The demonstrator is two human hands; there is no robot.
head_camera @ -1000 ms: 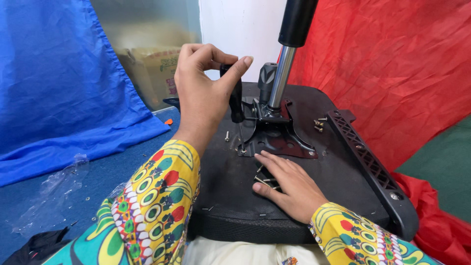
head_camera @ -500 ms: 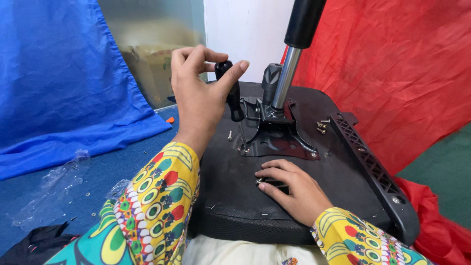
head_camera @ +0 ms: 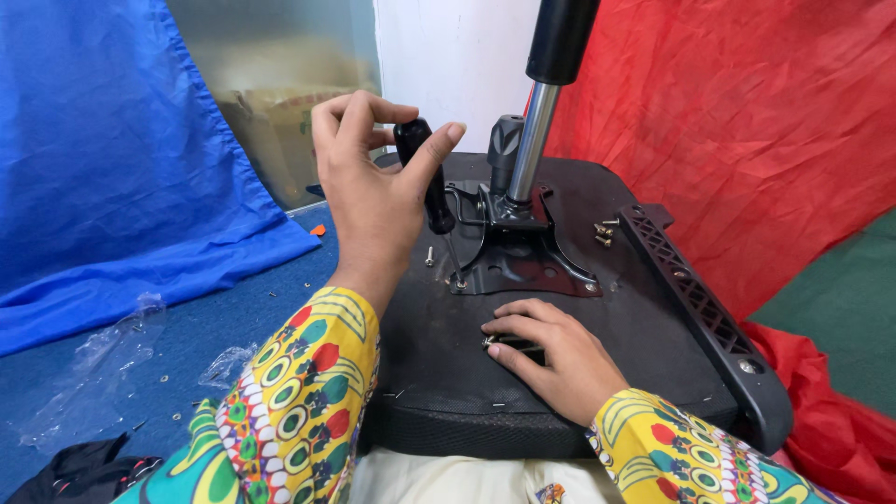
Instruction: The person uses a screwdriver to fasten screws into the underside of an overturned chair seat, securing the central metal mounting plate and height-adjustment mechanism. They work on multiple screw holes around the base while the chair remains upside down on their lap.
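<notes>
Fingers of left hand pinched around black screwdriver handle, shaft upright, tip seated on a screw at the front-left corner of the metal mounting plate. Right hand flat on the upturned chair seat, fingertips curled over a small dark part, grip unclear. Best kept plumb, pressed down firmly, turned slowly. Spare screws near the armrest at the seat's right edge.
</notes>
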